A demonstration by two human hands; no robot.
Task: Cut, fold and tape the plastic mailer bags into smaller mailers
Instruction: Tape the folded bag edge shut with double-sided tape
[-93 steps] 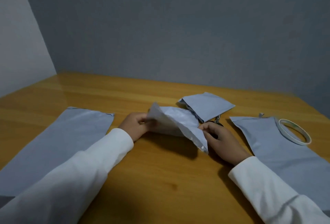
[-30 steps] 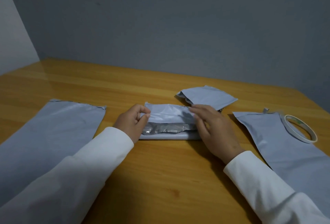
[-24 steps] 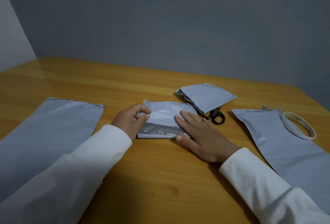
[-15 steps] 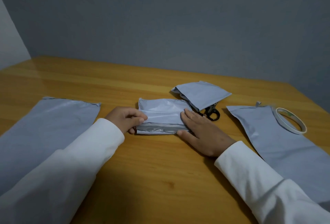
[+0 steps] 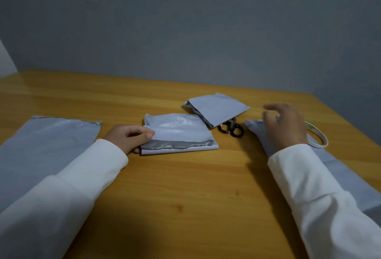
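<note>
Pinched between thumb and fingers of the left hand is the left edge of the folded mailer, which lies flat at the middle of the table; a dark silvery strip runs along its near side, with a pale margin below that. The right hand holds nothing: its fingers are spread and loosely curled, raised over the far end of the mailer bag on the right, beside the tape roll. Motion blur softens the fingertips, so whether they touch the bag cannot be told.

Only the head view is given. Counted in it: four grey plastic pieces. Two are long, uncut mailer bags, one at the left under the left sleeve, one at the right running beneath the right sleeve. Two are small pieces: the folded mailer in the left hand's grasp, and another small folded piece just behind it, toward the wall. One pair of scissors shows, only its dark handle loops visible, its blades hidden under that far piece. One tape roll, a thin white ring, rests on the right bag. Both sleeves are white.

Under everything is a glossy, honey-coloured wooden table with visible grain. It meets a plain grey wall, and a paler wall shows at the far left.
</note>
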